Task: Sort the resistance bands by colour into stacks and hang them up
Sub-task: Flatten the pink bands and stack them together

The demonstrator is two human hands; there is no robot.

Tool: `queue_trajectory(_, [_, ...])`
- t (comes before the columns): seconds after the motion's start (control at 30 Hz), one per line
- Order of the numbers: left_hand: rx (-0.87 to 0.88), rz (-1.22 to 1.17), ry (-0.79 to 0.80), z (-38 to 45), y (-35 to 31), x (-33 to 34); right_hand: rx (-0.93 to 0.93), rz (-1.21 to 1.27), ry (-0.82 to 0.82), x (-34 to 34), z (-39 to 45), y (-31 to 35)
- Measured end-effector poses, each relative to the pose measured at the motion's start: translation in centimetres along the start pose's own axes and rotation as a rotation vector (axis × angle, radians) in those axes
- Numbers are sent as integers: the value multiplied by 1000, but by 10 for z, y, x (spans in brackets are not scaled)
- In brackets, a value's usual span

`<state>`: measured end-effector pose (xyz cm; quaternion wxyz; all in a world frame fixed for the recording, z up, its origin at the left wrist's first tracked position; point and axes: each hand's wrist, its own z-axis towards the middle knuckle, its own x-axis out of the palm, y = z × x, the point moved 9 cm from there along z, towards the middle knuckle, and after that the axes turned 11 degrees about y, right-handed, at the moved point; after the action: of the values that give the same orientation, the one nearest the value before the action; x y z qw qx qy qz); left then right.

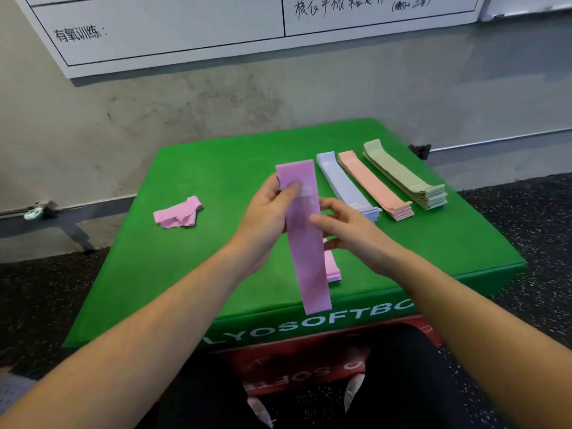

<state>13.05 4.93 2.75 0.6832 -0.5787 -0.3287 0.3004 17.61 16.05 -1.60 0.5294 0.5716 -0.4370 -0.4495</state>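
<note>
A bare concrete wall rises behind a green soft box [216,187], with a whiteboard [185,29] bearing handwriting hung above it; the floor [526,212] around is dark speckled rubber, and a red box [297,360] sits under the green one. Above the green top a pink band [305,243] is held upright and flat, its lower end hanging past the box's front edge; the left hand [266,218] pinches it near the upper end, thumb across its face, while the right hand [349,230] grips its right edge about midway, fingers curled behind. Just behind the held band a low pink stack [332,267] lies on the box, mostly hidden. To the right lie three neat stacks side by side, angled alike: blue stack [346,187], then orange stack [374,185], then green stack [405,178] farthest right. Well apart on the left a crumpled pink band [178,212] lies loose.
</note>
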Motion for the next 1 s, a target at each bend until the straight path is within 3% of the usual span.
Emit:
queue_trajectory(0.13, [-23, -115, 6, 30, -10, -2, 105, -95, 91, -5, -4, -35])
queue_trajectory(0.4, [-93, -210, -114, 104, 8, -33, 150, -88, -111, -31, -6, -70])
queue_trajectory(0.63, [-226, -69, -222, 147, 60, -59, 208, -52, -221, -50, -9, -93])
queue_trajectory(0.83, [-328, 181, -218, 169, 105, -76, 241, -1, -186, -52, 8, -107])
queue_trajectory(1.0, [-361, 468, -142, 187, 138, -83, 313, -422, -128, -55, 20, -113])
